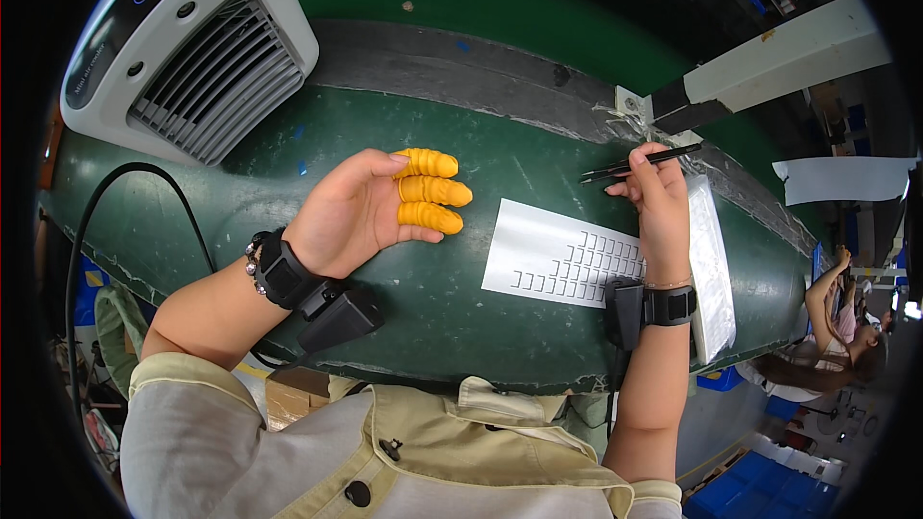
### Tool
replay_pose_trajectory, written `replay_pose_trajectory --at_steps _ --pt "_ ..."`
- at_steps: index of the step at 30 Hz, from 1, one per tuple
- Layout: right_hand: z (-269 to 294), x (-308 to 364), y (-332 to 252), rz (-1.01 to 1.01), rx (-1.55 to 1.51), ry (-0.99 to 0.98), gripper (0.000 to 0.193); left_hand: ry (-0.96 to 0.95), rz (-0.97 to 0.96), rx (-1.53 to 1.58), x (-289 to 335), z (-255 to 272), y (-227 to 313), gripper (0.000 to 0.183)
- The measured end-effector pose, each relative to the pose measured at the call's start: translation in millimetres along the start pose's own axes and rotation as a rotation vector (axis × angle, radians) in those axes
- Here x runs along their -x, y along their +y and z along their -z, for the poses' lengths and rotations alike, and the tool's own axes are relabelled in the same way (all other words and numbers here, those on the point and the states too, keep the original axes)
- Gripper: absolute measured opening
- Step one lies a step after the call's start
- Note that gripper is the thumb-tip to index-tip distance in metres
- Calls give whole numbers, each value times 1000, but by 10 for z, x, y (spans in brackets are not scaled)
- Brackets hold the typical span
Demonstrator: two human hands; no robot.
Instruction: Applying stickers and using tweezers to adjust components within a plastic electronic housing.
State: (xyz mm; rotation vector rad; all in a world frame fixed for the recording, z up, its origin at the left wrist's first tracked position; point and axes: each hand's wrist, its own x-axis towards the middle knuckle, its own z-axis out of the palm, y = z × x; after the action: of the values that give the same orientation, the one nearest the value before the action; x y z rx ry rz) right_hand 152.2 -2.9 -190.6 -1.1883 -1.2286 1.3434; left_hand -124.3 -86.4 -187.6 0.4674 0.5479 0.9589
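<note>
My left hand (358, 200) is turned palm up over the green table, with yellow finger cots (433, 190) on three of its fingers. Those fingers stretch out side by side; the thumb lies along the uppermost one, and nothing shows in the palm. In my right hand (658, 194) is a pair of black tweezers (615, 173), pinched with the tips pointing left. Below the tweezers lies a white sheet (510, 248) bearing rows of small dark bracket-shaped marks or parts; I cannot tell which. My right wrist covers part of its right side.
A white air cooler (216, 77) stands at the far left, a black cable (135, 168) near it. Right of my right hand lies a long white wrapped package (710, 274). A pale post (779, 48) rises behind the table (452, 332). Another person (836, 336) is at the far right.
</note>
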Motion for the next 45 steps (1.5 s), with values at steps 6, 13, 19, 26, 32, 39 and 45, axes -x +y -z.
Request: replay_pose_trajectory --at_steps 6,13,19,26,32,39,45 --pt "-3 -22 -19 9 -11 -14 13 0 -1 6 -3 -15 38 40" --pt "36 -1 12 6 4 -11 14 -21 -16 77 20 1 0 36" --pt "44 -1 11 17 -17 -43 16 29 -61 46 67 -100 13 25" --pt "-9 16 -17 55 2 -14 13 176 -151 86 65 -38 78 31" --pt "60 19 3 31 24 -29 18 419 -120 6 58 -218 96 30" --pt "82 42 -25 44 9 -25 19 400 -152 -141 37 -232 76 26" --pt "103 4 -13 58 -6 -56 18 397 -158 -211 4 -226 22 28"
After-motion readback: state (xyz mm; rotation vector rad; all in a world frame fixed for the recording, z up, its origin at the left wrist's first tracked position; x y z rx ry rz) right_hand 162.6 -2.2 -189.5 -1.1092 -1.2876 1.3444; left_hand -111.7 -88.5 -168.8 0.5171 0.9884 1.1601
